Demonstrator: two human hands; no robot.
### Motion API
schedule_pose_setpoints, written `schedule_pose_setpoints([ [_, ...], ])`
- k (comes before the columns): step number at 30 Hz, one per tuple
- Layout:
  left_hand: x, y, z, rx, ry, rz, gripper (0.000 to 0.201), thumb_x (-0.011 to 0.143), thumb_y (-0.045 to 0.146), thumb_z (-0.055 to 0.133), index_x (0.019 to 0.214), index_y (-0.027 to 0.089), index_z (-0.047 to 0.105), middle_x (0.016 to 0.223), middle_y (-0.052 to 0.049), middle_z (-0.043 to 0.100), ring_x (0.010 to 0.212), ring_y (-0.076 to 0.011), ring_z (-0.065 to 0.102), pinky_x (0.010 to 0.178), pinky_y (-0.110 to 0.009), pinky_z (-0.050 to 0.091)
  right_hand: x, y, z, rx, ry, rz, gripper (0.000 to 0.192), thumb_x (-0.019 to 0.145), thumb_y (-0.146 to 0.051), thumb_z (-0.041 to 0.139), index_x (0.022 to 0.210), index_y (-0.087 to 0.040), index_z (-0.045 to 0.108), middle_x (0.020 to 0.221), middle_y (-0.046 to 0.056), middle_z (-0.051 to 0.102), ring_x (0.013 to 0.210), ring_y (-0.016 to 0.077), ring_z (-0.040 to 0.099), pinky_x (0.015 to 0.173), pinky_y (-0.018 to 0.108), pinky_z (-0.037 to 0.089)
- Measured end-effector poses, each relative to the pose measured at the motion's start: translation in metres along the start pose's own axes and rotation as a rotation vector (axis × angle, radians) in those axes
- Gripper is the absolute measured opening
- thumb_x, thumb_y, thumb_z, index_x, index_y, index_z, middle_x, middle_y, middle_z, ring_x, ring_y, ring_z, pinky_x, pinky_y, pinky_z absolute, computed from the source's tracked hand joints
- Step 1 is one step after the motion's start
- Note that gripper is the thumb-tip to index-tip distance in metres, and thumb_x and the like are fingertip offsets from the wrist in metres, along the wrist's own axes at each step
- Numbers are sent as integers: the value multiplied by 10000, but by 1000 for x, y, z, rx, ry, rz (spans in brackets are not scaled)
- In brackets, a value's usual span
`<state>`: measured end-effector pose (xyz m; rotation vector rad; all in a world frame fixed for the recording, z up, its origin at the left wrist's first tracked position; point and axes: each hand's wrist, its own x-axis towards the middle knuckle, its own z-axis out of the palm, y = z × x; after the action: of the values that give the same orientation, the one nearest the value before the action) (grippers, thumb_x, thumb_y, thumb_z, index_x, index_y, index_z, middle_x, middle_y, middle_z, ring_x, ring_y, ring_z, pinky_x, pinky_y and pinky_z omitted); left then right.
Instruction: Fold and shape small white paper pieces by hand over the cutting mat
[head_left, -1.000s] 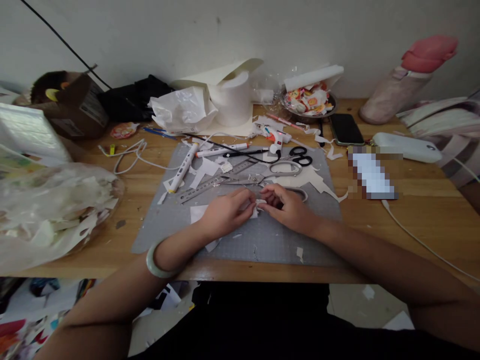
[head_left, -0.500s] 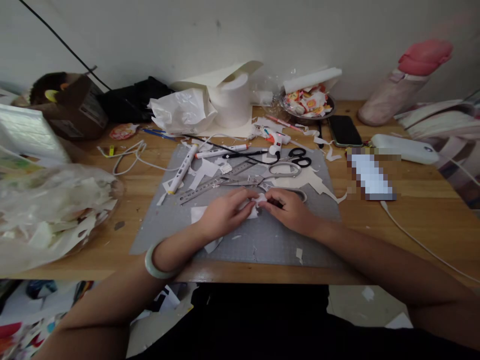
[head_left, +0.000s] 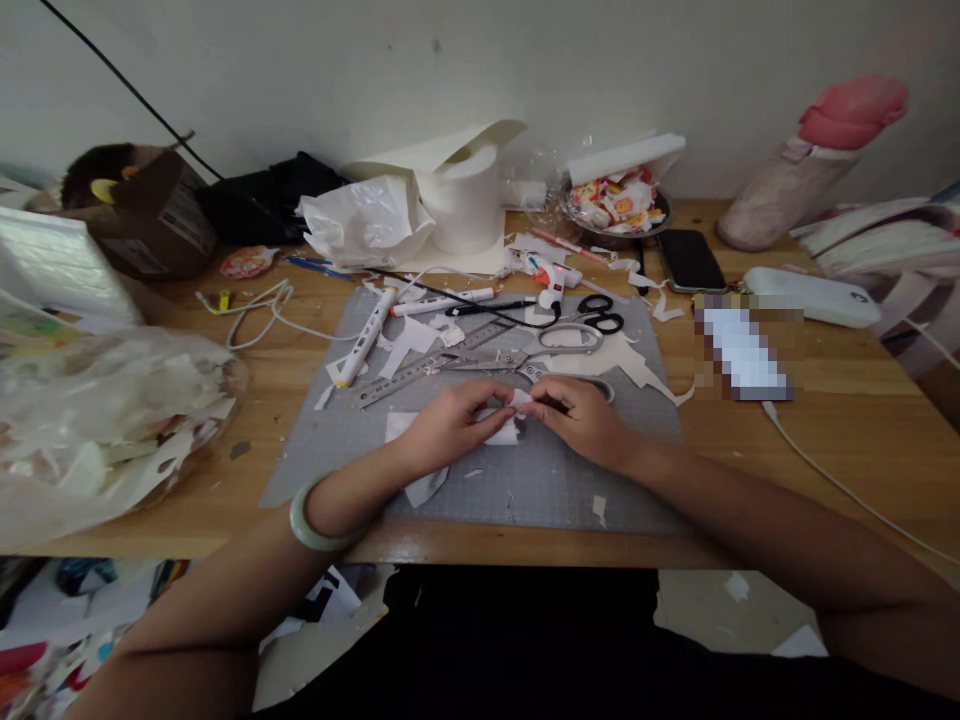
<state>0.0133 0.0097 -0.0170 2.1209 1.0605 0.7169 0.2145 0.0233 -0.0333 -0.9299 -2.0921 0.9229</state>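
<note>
One head-worn camera looks forward and down from close above the desk [head_left: 825, 440], wall at twelve o'clock, forearms entering from six.

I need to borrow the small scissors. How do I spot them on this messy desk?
Find the grey cutting mat in the middle of the desk. At its far right corner lie the small scissors, the only pair with black handles; the larger scissors beside them are all metal.

- A home craft corner: a wooden table [head_left: 825, 440] pushed against a plain wall.
- A grey cutting mat [head_left: 525, 480] with scissors [head_left: 577, 335], a steel ruler [head_left: 420, 370], markers and a glue gun [head_left: 555, 278].
- Paper scraps everywhere, and a phone [head_left: 690, 260] nearby.
</note>
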Motion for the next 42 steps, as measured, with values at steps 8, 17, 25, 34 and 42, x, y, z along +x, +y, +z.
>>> schedule_pose_setpoints([
  [8, 1, 2, 1, -39, -8, -45, 138, 873, 249, 477, 910, 154, 571, 806, -13, 623, 683, -107, 544, 619, -216, 424, -1, -4, 3, 119, 77, 71, 154, 853, -289, 537, 954, -180, 578, 803, 19, 636, 666, 107, 573, 600, 229, 451],
  [17, -2, 4, -4, 4, 39, -142, 234, 865, 363, 461, 980, 161, 488, 898, -44, 603, 688, -135, 561, 620, -255, 455, 1, -3, 4, -236, 121, -21, 78, 818, -181, 556, 879, -192, 602, 797, 34, 634, 785, 175, 574, 746, 330, 449],
  [25, -3, 3, -3, 162, -91, -11, 308, 789, 331, 601, 1042, 166, 539, 988, -63, 631, 910, -200, 602, 809, -321, 475, 3, -1, 4, -390, 16, -61, 88, 800, -129, 551, 834, -182, 612, 892, 55, 641, 873, 202, 540, 818, 372, 420],
  [34, -2, 3, -1, 169, -118, 51, 153, 835, 293, 557, 891, 157, 601, 776, -34, 656, 727, -158, 611, 672, -263, 471, 0, -3, -2, -112, 34, -221, 59, 833, -249, 561, 858, -204, 590, 877, 41, 624, 877, 176, 560, 824, 350, 433],
  [42, -2, 6, -1, 152, -148, 144, 130, 861, 258, 518, 846, 155, 597, 725, -27, 630, 687, -139, 585, 643, -235, 447, 2, -8, 0, 40, -91, -190, 209, 826, -396, 595, 802, -191, 563, 814, 34, 590, 782, 156, 541, 744, 310, 428],
])
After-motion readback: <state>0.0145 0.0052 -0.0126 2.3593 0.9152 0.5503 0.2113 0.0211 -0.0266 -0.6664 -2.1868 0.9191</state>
